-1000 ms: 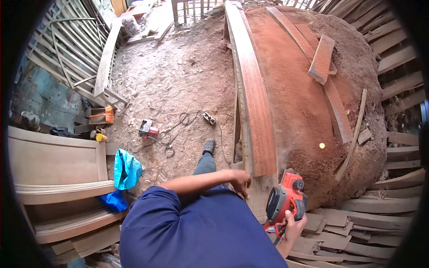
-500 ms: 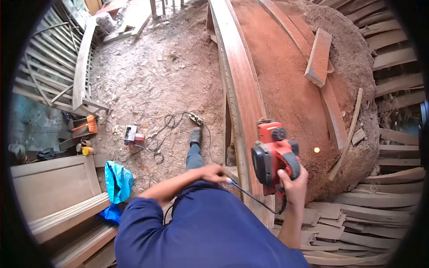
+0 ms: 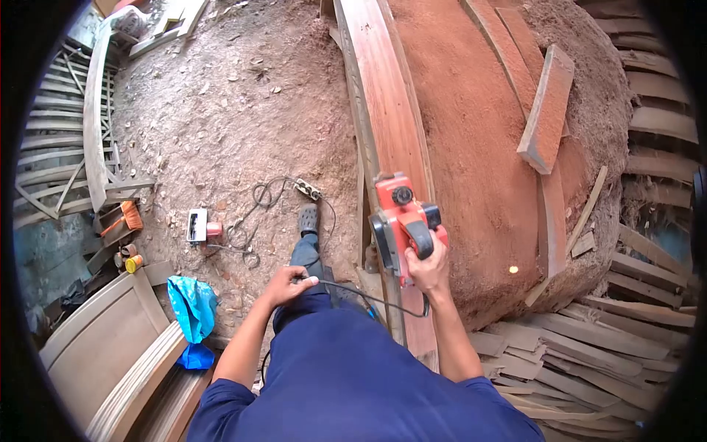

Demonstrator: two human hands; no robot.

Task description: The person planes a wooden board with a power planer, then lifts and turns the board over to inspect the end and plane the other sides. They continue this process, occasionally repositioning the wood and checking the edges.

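Observation:
A red and black electric hand planer (image 3: 398, 210) overlaps the near part of a long reddish wooden plank (image 3: 387, 110). My right hand (image 3: 429, 269) is closed round its rear handle. From the planer's back end a dark power cord (image 3: 357, 292) loops across in front of my body. The cord runs to my left hand (image 3: 289, 286), whose fingers are closed on it, thumb pointing right. My left hand is above my leg, left of the plank.
A second red power tool (image 3: 202, 227) lies on the shaving-covered floor, near a power strip (image 3: 308, 189) and tangled cable. Reddish sawdust (image 3: 464, 147) is heaped right of the plank, with a loose board (image 3: 549, 110) on it. Wood offcuts (image 3: 589, 346) lie at the lower right.
The planer has moved left over the plank in my right hand. My left hand has moved left along with the cord, drawing a longer stretch across my front. The view has shifted slightly.

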